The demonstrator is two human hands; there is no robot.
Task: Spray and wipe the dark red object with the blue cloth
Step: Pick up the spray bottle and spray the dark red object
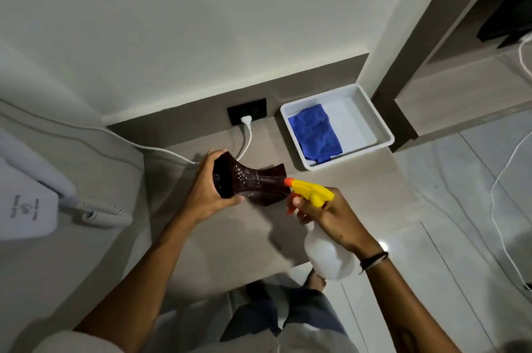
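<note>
My left hand (208,188) grips one flared end of the dark red object (253,182), a waisted vase-like piece held on its side above the table. Droplets speckle its surface. My right hand (331,216) holds a white spray bottle (326,254) with a yellow head and orange nozzle (288,181), the nozzle almost touching the object's right end. A finger rests on the orange trigger. The blue cloth (315,131) lies crumpled in a white tray (371,110) at the back right of the table.
A grey table top (230,240) runs to a wall with a black socket (247,112) and a white plug and cable (246,136). A white telephone with coiled cord (26,203) sits on the left. Tiled floor with white cables (498,188) lies to the right.
</note>
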